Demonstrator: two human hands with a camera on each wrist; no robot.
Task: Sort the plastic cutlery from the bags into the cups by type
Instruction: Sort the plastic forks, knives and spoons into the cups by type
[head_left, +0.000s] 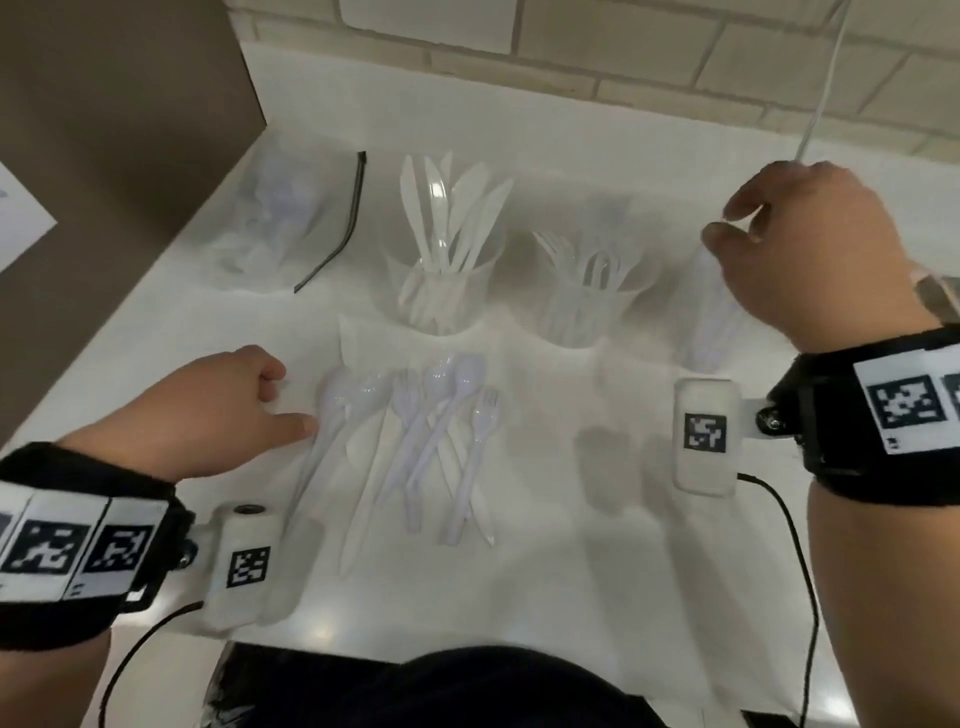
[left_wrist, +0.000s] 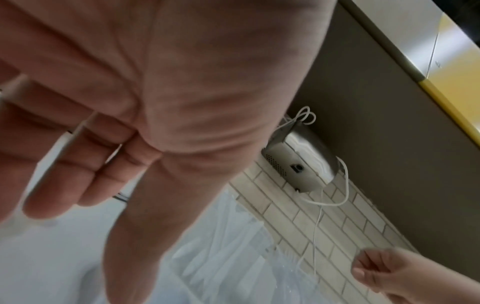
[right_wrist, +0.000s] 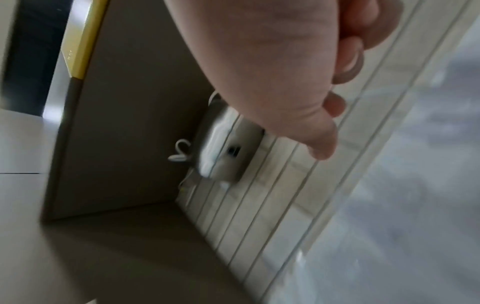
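Three clear cups stand in a row on the white counter (head_left: 545, 519). The knife cup (head_left: 441, 291) is in the middle and the fork cup (head_left: 587, 306) to its right. A third cup (head_left: 711, 322), its contents blurred, stands at the far right. Loose white spoons, forks and knives (head_left: 415, 441) lie in a pile on a flat clear bag (head_left: 358, 338). My left hand (head_left: 291, 400) rests at the pile's left edge, fingers curled in, thumb pointing at a spoon. My right hand (head_left: 727, 223) hovers over the third cup, fingers loosely curled, with nothing visible between them.
A second clear bag (head_left: 280, 218) with a black zip strip lies at the back left beside a brown side wall (head_left: 104, 156). A white cable (head_left: 821, 104) hangs down the tiled wall from a metal box (left_wrist: 298, 164). The counter's front edge is against my body.
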